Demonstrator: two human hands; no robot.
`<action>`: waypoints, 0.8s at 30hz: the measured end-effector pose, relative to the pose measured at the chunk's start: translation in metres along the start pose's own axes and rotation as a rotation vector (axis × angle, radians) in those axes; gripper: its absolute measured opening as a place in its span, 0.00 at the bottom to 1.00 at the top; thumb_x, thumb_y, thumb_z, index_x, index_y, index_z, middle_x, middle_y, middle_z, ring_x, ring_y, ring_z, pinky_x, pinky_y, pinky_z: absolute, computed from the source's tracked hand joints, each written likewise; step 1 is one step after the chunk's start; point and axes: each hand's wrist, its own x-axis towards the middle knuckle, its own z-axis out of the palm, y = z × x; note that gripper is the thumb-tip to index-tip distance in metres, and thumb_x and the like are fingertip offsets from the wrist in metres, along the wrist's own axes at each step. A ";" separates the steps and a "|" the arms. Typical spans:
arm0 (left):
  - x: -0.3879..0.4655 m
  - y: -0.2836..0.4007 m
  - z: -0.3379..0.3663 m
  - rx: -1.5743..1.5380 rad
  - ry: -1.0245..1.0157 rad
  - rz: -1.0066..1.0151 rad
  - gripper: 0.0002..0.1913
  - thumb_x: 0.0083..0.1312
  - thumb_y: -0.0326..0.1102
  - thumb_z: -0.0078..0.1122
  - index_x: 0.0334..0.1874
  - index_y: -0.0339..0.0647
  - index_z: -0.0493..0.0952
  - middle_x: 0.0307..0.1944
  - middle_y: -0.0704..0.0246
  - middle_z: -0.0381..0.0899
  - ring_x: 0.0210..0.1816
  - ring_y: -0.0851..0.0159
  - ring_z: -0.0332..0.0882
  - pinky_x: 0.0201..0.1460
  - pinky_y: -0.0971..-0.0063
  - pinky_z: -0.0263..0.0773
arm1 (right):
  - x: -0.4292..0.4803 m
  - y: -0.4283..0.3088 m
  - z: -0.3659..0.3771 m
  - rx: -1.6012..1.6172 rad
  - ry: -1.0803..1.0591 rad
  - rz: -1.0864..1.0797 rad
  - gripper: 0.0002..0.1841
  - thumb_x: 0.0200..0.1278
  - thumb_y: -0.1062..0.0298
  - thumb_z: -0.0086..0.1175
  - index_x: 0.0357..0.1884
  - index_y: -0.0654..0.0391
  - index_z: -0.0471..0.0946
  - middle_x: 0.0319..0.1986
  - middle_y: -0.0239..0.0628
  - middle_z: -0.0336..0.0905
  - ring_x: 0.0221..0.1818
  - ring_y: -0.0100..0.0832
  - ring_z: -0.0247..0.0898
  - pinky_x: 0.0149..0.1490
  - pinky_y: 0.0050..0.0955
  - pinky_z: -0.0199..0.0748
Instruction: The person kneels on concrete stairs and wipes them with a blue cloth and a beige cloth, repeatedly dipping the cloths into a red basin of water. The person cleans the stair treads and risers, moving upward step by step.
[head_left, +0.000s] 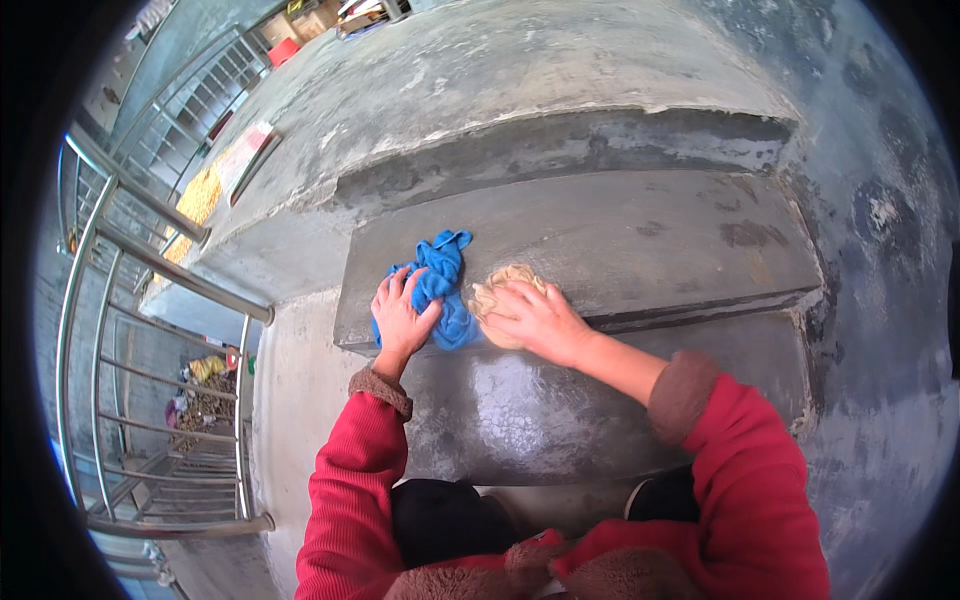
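On a grey concrete stair step (585, 232) lies a crumpled blue cloth (450, 322). My left hand (401, 311) rests on its left side, fingers spread and partly sunk into the folds. Just to the right, a bunched beige cloth (510, 277) is pressed against the step's front edge under my right hand (540, 319). The two cloths are close beside each other. How firmly the left fingers hold the blue cloth is hard to see. Below the edge, the step's front face (517, 412) looks shiny.
A stainless steel railing (184, 277) stands at the left. Beyond it, a flat board (251, 165) lies by yellow grains (199, 199) on the upper floor. A rough, stained wall (877, 300) bounds the steps on the right. A red object (283, 52) sits at the top left.
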 end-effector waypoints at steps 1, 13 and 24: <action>0.000 -0.001 -0.001 0.001 -0.021 -0.010 0.33 0.61 0.58 0.63 0.68 0.58 0.77 0.70 0.63 0.73 0.72 0.46 0.65 0.74 0.47 0.57 | -0.008 0.010 -0.006 -0.002 0.029 0.008 0.28 0.52 0.61 0.68 0.59 0.39 0.81 0.65 0.36 0.73 0.69 0.44 0.68 0.60 0.49 0.72; -0.001 -0.011 0.007 0.016 0.003 0.042 0.33 0.60 0.59 0.65 0.68 0.56 0.77 0.70 0.63 0.73 0.71 0.45 0.66 0.72 0.46 0.59 | -0.270 0.192 -0.171 -0.270 -0.219 0.806 0.47 0.36 0.69 0.81 0.68 0.49 0.76 0.73 0.41 0.65 0.76 0.48 0.60 0.73 0.48 0.63; -0.002 0.007 0.006 0.001 -0.021 0.089 0.34 0.56 0.58 0.67 0.67 0.58 0.78 0.69 0.63 0.74 0.70 0.46 0.66 0.69 0.47 0.60 | -0.229 0.156 -0.153 0.032 -0.208 0.756 0.34 0.53 0.52 0.74 0.63 0.51 0.80 0.68 0.43 0.71 0.73 0.49 0.61 0.73 0.51 0.60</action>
